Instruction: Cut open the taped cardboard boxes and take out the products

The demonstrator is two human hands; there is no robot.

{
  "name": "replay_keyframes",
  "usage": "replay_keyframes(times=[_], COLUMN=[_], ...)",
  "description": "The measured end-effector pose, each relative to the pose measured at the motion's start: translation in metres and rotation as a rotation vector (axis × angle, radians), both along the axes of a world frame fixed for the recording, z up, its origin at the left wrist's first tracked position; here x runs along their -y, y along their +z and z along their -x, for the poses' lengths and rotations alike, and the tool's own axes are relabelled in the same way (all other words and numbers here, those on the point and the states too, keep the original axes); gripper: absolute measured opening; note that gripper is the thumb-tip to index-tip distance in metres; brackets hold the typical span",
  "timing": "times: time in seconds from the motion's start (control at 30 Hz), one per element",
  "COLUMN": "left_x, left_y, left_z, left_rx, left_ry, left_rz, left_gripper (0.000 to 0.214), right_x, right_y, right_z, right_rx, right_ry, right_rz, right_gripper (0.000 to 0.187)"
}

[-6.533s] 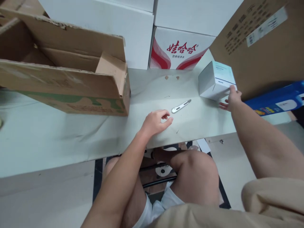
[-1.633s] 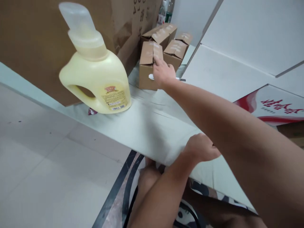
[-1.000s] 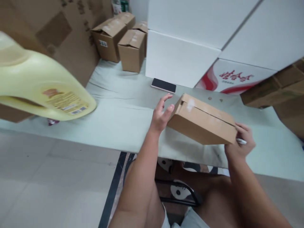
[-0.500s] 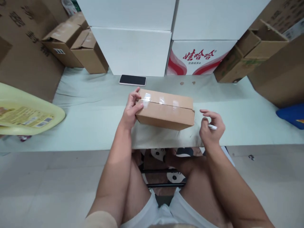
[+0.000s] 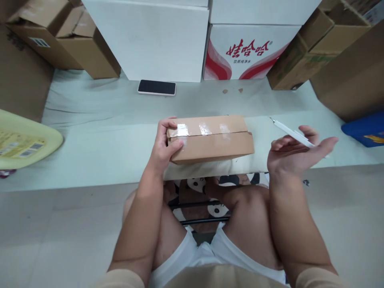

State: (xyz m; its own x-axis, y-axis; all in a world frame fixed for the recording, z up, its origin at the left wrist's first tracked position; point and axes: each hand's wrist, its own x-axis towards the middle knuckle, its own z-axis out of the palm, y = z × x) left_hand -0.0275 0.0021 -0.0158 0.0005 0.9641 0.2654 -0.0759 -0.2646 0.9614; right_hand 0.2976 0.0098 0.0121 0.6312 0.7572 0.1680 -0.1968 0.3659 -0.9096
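My left hand (image 5: 162,144) is closed round the left end of a small brown cardboard box (image 5: 214,146), thumb on its top and fingers over the far edge. Strips of clear tape cross the seam along the box's top. To the right, apart from the box, my right hand (image 5: 295,154) is turned palm up. It holds a slim white utility knife (image 5: 292,133) between fingers and thumb, with the thin metal tip pointing away to the upper left.
A phone (image 5: 157,87) lies on the pale green cloth (image 5: 99,148) beyond the box. White cartons (image 5: 156,44) and a red-and-white carton (image 5: 240,52) stand behind. Brown boxes flank both sides. A yellow jug (image 5: 28,140) is at left, a blue object (image 5: 366,132) at right.
My right hand has moved right and turned palm up, bringing the knife into plain view. The box, still in my left hand, sits slightly turned, its right end farther from me.
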Motion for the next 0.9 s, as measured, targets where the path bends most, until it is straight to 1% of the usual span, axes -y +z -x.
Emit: replay_keyframes(times=[0.07, 0.13, 0.17, 0.27, 0.37, 0.47, 0.53, 0.57, 0.63, 0.73, 0.8, 0.9], left_x=[0.000, 0.001, 0.001, 0.000, 0.001, 0.004, 0.006, 0.007, 0.008, 0.007, 0.005, 0.004], left_y=[0.000, 0.000, 0.000, 0.001, 0.001, 0.001, 0.000, -0.001, -0.003, -0.005, -0.005, -0.007], left_z=[-0.005, -0.007, -0.008, -0.007, -0.003, -0.001, -0.002, -0.003, -0.005, -0.009, -0.011, -0.012], left_rx=[0.019, 0.035, 0.033, 0.015, 0.000, -0.087, -0.152, -0.172, -0.196, -0.213, -0.214, -0.213], left_ry=[-0.020, -0.028, -0.029, -0.024, -0.025, -0.042, -0.059, -0.068, -0.076, -0.066, -0.062, -0.063], left_rz=[0.009, 0.011, 0.009, -0.021, -0.041, -0.050, -0.075, -0.096, -0.150, -0.232, -0.261, -0.275], left_gripper=[0.047, 0.043, 0.041, 0.040, 0.043, 0.047, 0.053, 0.057, 0.061, 0.057, 0.055, 0.055], right_x=[0.005, 0.011, 0.014, 0.024, 0.032, 0.041, 0.049, 0.052, 0.060, 0.068, 0.070, 0.069], right_y=[0.008, 0.015, 0.018, 0.025, 0.033, 0.040, 0.041, 0.042, 0.042, 0.044, 0.046, 0.047], right_z=[0.019, 0.036, 0.043, 0.059, 0.068, 0.075, 0.080, 0.083, 0.089, 0.096, 0.098, 0.100], right_rx=[0.020, 0.086, 0.125, 0.264, 0.387, 0.405, 0.422, 0.453, 0.559, 0.807, 0.934, 0.991], right_ry=[0.014, 0.092, 0.145, 0.249, 0.262, 0.269, 0.288, 0.313, 0.380, 0.477, 0.487, 0.467], right_rz=[-0.023, -0.074, -0.105, -0.214, -0.322, -0.396, -0.441, -0.440, -0.378, -0.275, -0.255, -0.228], right_gripper=[0.039, 0.028, 0.025, 0.022, 0.018, 0.019, 0.012, 0.011, 0.015, 0.016, 0.013, 0.013])
